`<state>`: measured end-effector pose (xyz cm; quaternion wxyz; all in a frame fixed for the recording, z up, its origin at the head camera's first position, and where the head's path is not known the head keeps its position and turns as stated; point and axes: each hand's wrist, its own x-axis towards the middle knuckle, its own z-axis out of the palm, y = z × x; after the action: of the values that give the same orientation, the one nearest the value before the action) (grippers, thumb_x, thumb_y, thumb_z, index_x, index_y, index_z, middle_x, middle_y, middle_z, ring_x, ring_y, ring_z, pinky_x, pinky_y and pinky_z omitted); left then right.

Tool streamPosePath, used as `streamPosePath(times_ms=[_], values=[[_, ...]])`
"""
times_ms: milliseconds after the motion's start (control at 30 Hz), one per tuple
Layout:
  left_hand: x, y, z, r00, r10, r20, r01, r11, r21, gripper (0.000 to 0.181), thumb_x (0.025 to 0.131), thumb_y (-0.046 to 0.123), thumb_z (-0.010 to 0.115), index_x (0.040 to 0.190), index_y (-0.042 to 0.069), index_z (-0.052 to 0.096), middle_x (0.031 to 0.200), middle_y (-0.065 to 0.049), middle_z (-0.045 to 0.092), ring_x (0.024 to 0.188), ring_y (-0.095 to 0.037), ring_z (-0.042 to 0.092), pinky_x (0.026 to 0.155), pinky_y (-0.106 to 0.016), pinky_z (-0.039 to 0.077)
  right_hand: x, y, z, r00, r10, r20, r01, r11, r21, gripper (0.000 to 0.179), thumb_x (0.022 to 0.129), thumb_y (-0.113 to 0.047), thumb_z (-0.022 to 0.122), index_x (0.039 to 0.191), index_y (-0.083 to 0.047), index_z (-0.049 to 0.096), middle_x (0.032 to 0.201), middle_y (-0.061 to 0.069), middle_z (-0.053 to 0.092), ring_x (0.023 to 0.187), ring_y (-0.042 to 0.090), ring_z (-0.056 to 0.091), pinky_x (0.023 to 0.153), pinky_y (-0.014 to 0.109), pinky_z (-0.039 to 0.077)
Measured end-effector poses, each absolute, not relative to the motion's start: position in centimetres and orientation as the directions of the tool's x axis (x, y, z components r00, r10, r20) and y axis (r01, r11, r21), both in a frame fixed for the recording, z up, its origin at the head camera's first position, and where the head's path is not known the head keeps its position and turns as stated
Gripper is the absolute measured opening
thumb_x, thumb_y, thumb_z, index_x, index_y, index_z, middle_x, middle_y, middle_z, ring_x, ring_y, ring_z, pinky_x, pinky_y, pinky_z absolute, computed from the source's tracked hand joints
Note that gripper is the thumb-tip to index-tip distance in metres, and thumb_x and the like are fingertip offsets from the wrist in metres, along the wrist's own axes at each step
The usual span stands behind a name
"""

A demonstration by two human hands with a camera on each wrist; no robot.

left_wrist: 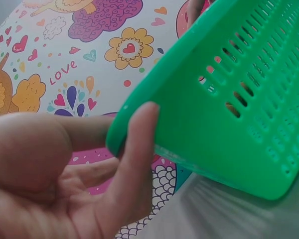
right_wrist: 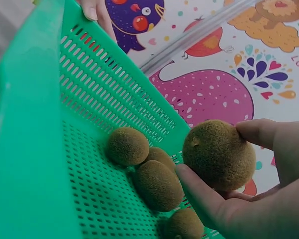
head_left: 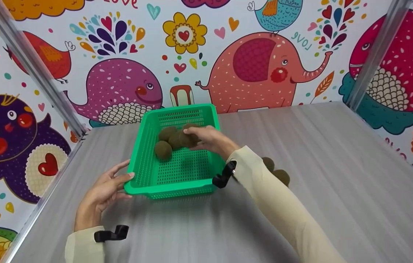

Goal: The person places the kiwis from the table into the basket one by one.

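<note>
A green plastic basket with slotted walls stands on the table, several brown fuzzy kiwis lying in its far left part. My left hand grips the basket's near left corner, thumb and fingers pinching the rim. Inside the basket's outline in the head view, my right hand holds one kiwi between thumb and fingers. The right wrist view shows that kiwi above the others in the basket.
Two more kiwis lie on the grey table right of the basket, partly behind my right forearm. A wall with cartoon animals closes off the back, and metal posts stand at both sides.
</note>
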<state>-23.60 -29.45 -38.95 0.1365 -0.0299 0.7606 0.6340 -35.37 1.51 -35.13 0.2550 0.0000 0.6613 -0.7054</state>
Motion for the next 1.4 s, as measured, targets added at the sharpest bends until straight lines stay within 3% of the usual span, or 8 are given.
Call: streamPosePath(times_ms=[267,500,667,933,1067,1200,1400], values=[[-23.6,-29.4,-39.0,-0.958,0.139,-0.249,-0.222,0.188,0.957,0.074,0.103,0.026,0.058,0.161,0.013,0.016,0.106,0.003,0.071,0.086,-0.01,0.073,0.069,-0.032,0.063,-36.1,0.4,-36.1,-0.852,-0.374,-0.366,0.408,-0.035,-0.912,0.063,0.1,-0.021,0.062,0.152,-0.002,0.034,0.156,0.02,0.035,0.14,0.037,0.045,0.11,0.048,0.048],[-23.6,-29.3,-38.9,-0.959,0.137,-0.249,-0.222,0.188,0.957,0.074,0.103,0.026,0.058,0.161,0.012,0.016,0.105,0.002,0.071,0.087,-0.01,0.073,0.068,-0.031,0.063,-36.0,-0.8,-36.5,-0.779,-0.451,-0.436,0.487,0.002,-0.873,0.096,0.097,-0.018,0.067,0.161,-0.009,-0.004,0.165,0.019,0.012,0.147,0.041,0.034,0.109,0.051,0.048],[-23.5,-29.3,-38.9,-0.959,0.136,-0.25,-0.223,0.191,0.956,0.074,0.102,0.026,0.059,0.161,0.012,0.016,0.107,0.002,0.071,0.086,-0.011,0.073,0.069,-0.032,0.063,-35.7,-1.6,-36.5,-0.72,-0.497,-0.485,0.491,0.13,-0.861,0.102,0.096,-0.02,0.069,0.16,-0.009,-0.01,0.166,0.016,0.009,0.148,0.039,0.033,0.111,0.05,0.047],[-23.5,-29.2,-38.8,-0.961,0.119,-0.251,-0.227,0.189,0.955,0.074,0.102,0.026,0.06,0.161,0.012,0.017,0.11,0.0,0.07,0.087,-0.011,0.072,0.07,-0.033,0.063,-35.5,-2.1,-36.1,-0.691,-0.511,-0.511,0.424,0.286,-0.859,0.096,0.094,-0.024,0.072,0.16,-0.005,0.004,0.16,0.018,0.025,0.137,0.037,0.047,0.11,0.049,0.048],[-23.6,-29.1,-38.8,-0.962,0.116,-0.249,-0.225,0.187,0.956,0.074,0.102,0.026,0.06,0.161,0.012,0.017,0.109,0.0,0.07,0.087,-0.011,0.072,0.069,-0.032,0.063,-35.5,-2.1,-36.0,-0.693,-0.496,-0.523,0.424,0.307,-0.852,0.097,0.093,-0.022,0.073,0.161,-0.005,0.006,0.16,0.02,0.026,0.134,0.036,0.05,0.109,0.048,0.049],[-23.5,-29.1,-38.8,-0.962,0.118,-0.248,-0.224,0.187,0.956,0.074,0.102,0.026,0.06,0.161,0.012,0.018,0.109,0.0,0.071,0.087,-0.011,0.072,0.069,-0.032,0.063,-35.4,-2.2,-36.0,-0.686,-0.488,-0.54,0.434,0.322,-0.841,0.098,0.094,-0.021,0.071,0.161,-0.007,0.001,0.16,0.023,0.026,0.131,0.037,0.053,0.109,0.047,0.05],[-23.5,-29.2,-38.8,-0.962,0.131,-0.238,-0.21,0.198,0.958,0.075,0.102,0.026,0.059,0.161,0.01,0.016,0.11,0.0,0.07,0.089,-0.01,0.072,0.069,-0.032,0.063,-35.3,-2.1,-35.7,-0.669,-0.498,-0.552,0.485,0.27,-0.832,0.096,0.098,-0.017,0.065,0.161,-0.008,-0.008,0.152,0.031,0.041,0.131,0.042,0.056,0.113,0.048,0.045]])
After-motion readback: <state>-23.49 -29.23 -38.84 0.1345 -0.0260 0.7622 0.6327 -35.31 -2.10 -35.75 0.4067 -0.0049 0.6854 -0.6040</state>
